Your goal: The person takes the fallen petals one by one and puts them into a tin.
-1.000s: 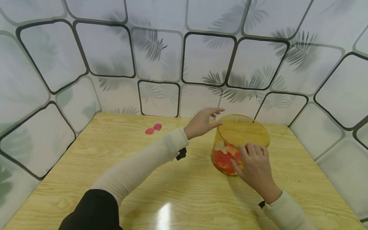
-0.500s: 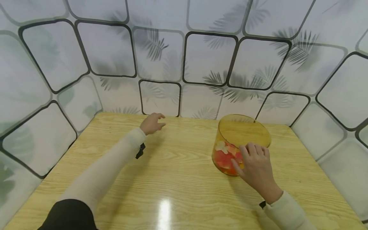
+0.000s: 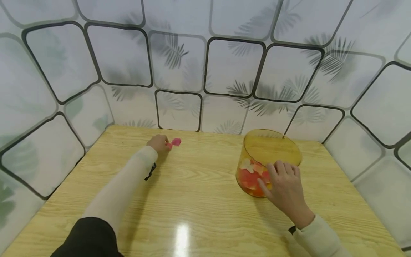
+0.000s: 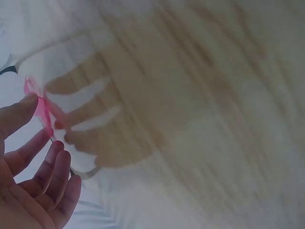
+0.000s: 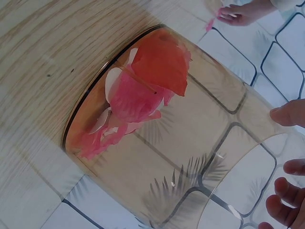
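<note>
At the back left of the table, my left hand point(image 3: 158, 142) pinches a pink petal point(image 3: 168, 145) between thumb and index finger. In the left wrist view the petal point(image 4: 44, 107) lies between the thumb tip and index fingertip, the other fingers loosely bent. A second, darker pink petal point(image 3: 176, 142) rests just beside it. My right hand point(image 3: 285, 185) holds a see-through amber jar point(image 3: 245, 153) at its near side, thumb low on the wall and fingers by the rim. Red, pink and cream petals point(image 5: 143, 86) show inside the upright jar, low down.
The pale wood-grain table point(image 3: 199, 192) is backed and flanked by patterned wall sheeting point(image 3: 179, 64) with dark rounded outlines and leaf prints. The jar stands toward the table's right side, well apart from the two petals.
My left hand has left the jar's rim, swung left over the table, and come down onto the loose petal. My right hand and the jar have kept their place.
</note>
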Tool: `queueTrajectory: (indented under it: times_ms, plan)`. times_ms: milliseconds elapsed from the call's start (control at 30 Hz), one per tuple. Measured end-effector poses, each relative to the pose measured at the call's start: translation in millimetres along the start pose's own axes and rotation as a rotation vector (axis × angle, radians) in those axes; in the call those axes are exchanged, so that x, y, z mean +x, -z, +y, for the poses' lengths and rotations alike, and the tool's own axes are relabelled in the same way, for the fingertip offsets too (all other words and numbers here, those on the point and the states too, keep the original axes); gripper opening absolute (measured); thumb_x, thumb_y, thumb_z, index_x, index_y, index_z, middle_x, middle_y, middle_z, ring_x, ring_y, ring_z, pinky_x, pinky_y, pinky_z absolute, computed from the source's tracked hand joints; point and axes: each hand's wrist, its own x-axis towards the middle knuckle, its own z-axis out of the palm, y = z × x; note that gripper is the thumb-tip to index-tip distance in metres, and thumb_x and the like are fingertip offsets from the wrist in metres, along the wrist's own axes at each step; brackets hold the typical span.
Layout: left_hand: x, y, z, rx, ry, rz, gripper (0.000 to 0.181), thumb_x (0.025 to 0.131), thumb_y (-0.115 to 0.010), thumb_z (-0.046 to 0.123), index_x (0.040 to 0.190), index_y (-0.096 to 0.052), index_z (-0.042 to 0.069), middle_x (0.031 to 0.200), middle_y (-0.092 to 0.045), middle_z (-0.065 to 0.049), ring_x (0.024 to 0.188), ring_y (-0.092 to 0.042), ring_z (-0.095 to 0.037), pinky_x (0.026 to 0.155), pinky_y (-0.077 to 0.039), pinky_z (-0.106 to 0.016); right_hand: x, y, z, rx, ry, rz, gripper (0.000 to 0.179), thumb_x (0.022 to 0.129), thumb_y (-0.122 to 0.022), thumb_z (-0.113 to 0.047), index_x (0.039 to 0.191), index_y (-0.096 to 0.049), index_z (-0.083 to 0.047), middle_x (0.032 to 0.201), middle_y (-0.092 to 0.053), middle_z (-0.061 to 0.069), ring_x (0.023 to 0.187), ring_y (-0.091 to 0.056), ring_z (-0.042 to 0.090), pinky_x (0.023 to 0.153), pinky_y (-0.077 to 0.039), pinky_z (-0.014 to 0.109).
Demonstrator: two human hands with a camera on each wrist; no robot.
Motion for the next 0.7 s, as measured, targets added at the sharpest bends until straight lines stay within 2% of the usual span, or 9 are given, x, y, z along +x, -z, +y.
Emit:
queueTrajectory:
  times_ms: [200, 367, 433, 500, 567, 633, 700]
  plan:
    - [3.0, -1.2, 5.8, 0.013, 0.002, 0.014, 0.025, 0.085, -0.065, 0.021, 0.1, -0.061, 0.001, 0.105, -0.064, -0.018, 0.097, -0.061, -0.032, 0.084, -0.05, -0.042, -0.8, 0.5, 0.7, -0.001, 0.003, 0.001, 0.042, 0.082, -0.05, -0.04, 0.091, -0.053, 0.001, 0.077, -0.047, 0.015, 0.07, -0.047, 0.036, 0.067, -0.036, 0.05]
    - [4.1, 4.2, 8.2, 0.005, -0.024, 0.008, 0.026, 0.086, -0.064, 0.02, 0.101, -0.063, 0.0, 0.11, -0.065, -0.018, 0.098, -0.061, -0.031, 0.085, -0.05, -0.042, -0.7, -0.1, 0.2, -0.004, 0.005, 0.002, 0.043, 0.084, -0.048, -0.041, 0.091, -0.053, 0.0, 0.077, -0.048, 0.015, 0.07, -0.047, 0.036, 0.067, -0.037, 0.05]
    - [6.2, 6.8, 12.8, -0.025, -0.035, 0.022, 0.027, 0.087, -0.064, 0.02, 0.103, -0.064, -0.001, 0.111, -0.066, -0.019, 0.095, -0.062, -0.031, 0.082, -0.051, -0.041, -0.3, 0.0, 0.2, -0.004, 0.008, 0.002, 0.042, 0.082, -0.05, -0.04, 0.091, -0.053, 0.0, 0.077, -0.048, 0.015, 0.07, -0.047, 0.036, 0.067, -0.037, 0.05]
    - [6.1, 11.9, 23.3, -0.075, -0.05, 0.044, 0.026, 0.088, -0.063, 0.021, 0.105, -0.064, 0.0, 0.108, -0.066, -0.018, 0.089, -0.063, -0.028, 0.077, -0.051, -0.039, 0.2, 0.2, 0.2, -0.006, 0.009, 0.001, 0.041, 0.081, -0.051, -0.04, 0.091, -0.053, 0.0, 0.077, -0.047, 0.015, 0.07, -0.047, 0.036, 0.067, -0.037, 0.05]
    - [4.1, 16.5, 40.1, -0.165, -0.087, 0.077, 0.025, 0.09, -0.062, 0.021, 0.106, -0.065, 0.001, 0.104, -0.067, -0.018, 0.081, -0.063, -0.026, 0.07, -0.051, -0.035, 0.3, 0.1, -0.1, -0.007, 0.009, 0.003, 0.043, 0.084, -0.047, -0.041, 0.09, -0.053, 0.0, 0.076, -0.047, 0.015, 0.069, -0.047, 0.036, 0.067, -0.037, 0.05]
    - [0.5, 21.9, 63.1, -0.26, -0.134, 0.115, 0.024, 0.092, -0.061, 0.022, 0.105, -0.065, 0.002, 0.1, -0.067, -0.016, 0.075, -0.061, -0.023, 0.065, -0.049, -0.031, 0.2, -0.2, -0.4, -0.008, 0.005, 0.005, 0.046, 0.087, -0.041, -0.044, 0.09, -0.053, 0.0, 0.076, -0.047, 0.015, 0.069, -0.047, 0.036, 0.067, -0.037, 0.05]
    - [-3.6, 26.5, 89.8, -0.35, -0.208, 0.158, 0.021, 0.091, -0.061, 0.022, 0.102, -0.066, 0.004, 0.096, -0.067, -0.014, 0.074, -0.059, -0.02, 0.063, -0.047, -0.027, 0.1, -0.6, -0.6, -0.006, 0.001, 0.003, 0.048, 0.089, -0.038, -0.045, 0.09, -0.053, 0.0, 0.076, -0.047, 0.015, 0.069, -0.047, 0.036, 0.067, -0.037, 0.05]
